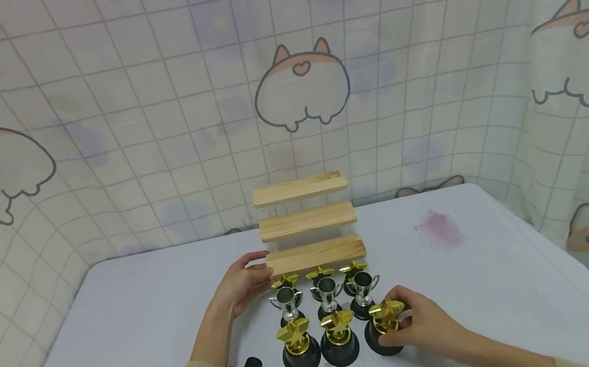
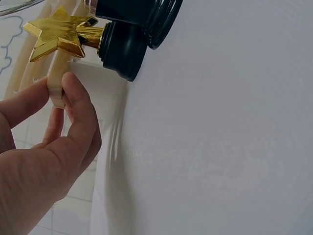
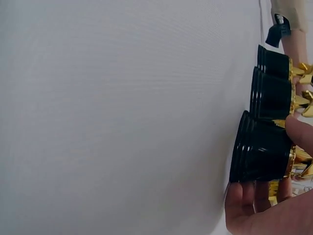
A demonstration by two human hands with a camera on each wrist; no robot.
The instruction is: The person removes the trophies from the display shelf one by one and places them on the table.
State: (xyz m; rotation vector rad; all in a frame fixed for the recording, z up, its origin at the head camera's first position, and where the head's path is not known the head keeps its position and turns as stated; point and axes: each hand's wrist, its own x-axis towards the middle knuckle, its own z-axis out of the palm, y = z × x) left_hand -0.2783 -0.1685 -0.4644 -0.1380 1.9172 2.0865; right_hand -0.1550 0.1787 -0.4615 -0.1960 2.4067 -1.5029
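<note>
My right hand (image 1: 426,325) holds the front-row gold star trophy (image 1: 385,312) at the right end. In the right wrist view, its thumb and fingers lie on either side of the trophy's black base (image 3: 261,149). With thumb and fingers, my left hand (image 1: 242,285) pinches the left end of the lowest wooden board (image 1: 315,254), as the left wrist view shows. Two more gold star trophies (image 1: 339,336) stand in the front row. Behind them is a row of silver cup trophies (image 1: 327,291), then another row of gold star trophies (image 1: 320,273), partly hidden.
A middle board (image 1: 307,221) and a top board (image 1: 300,188) rise in steps behind the lowest one. The white tabletop (image 1: 123,348) extends to both sides and has a pink stain (image 1: 440,227) at the right. A patterned grid curtain (image 1: 158,135) surrounds the back and sides.
</note>
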